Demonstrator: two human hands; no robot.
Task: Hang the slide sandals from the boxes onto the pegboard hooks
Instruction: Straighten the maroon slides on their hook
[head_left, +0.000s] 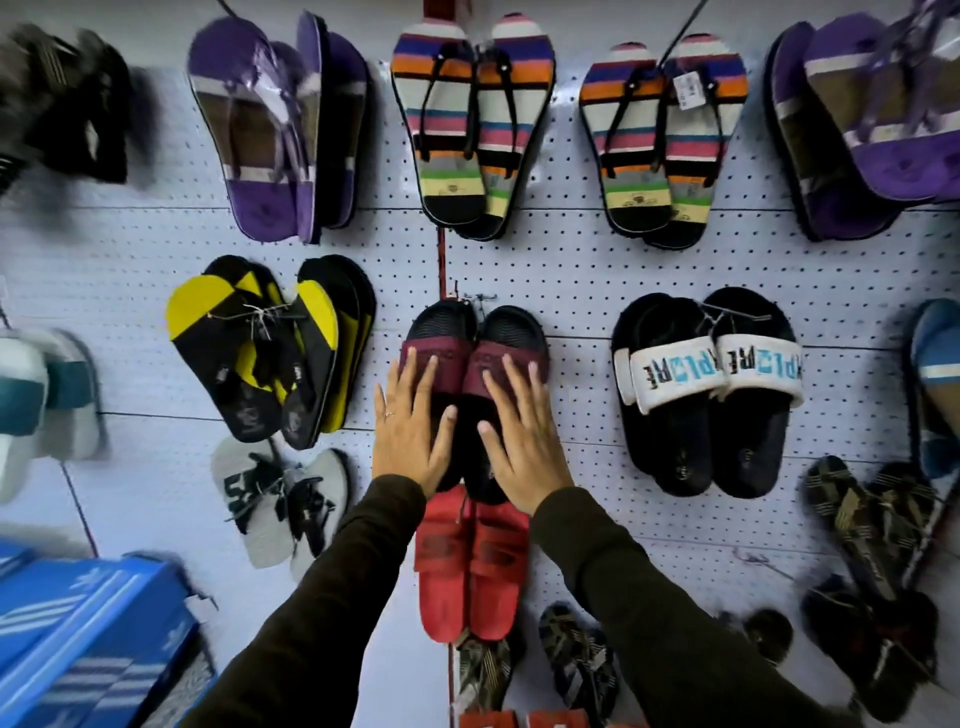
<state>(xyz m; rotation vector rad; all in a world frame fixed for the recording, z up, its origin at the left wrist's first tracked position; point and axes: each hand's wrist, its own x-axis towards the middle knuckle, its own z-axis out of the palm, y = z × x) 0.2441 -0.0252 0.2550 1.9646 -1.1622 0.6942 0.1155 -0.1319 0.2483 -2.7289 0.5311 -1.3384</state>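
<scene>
Maroon slides (475, 364) under hands, red slides (470, 566) below

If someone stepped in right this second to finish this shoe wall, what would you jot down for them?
Left hand: open, flat on the left maroon slide.
Right hand: open, flat on the right maroon slide.
The maroon pair sits at the hook on the pegboard, tops at hook level; whether it hangs by itself cannot be told.
Done: red slides hang just below, many other pairs around.
Left: let go gently, check the pair stays, then look in the blue boxes at lower left; their contents are not visible.
</scene>
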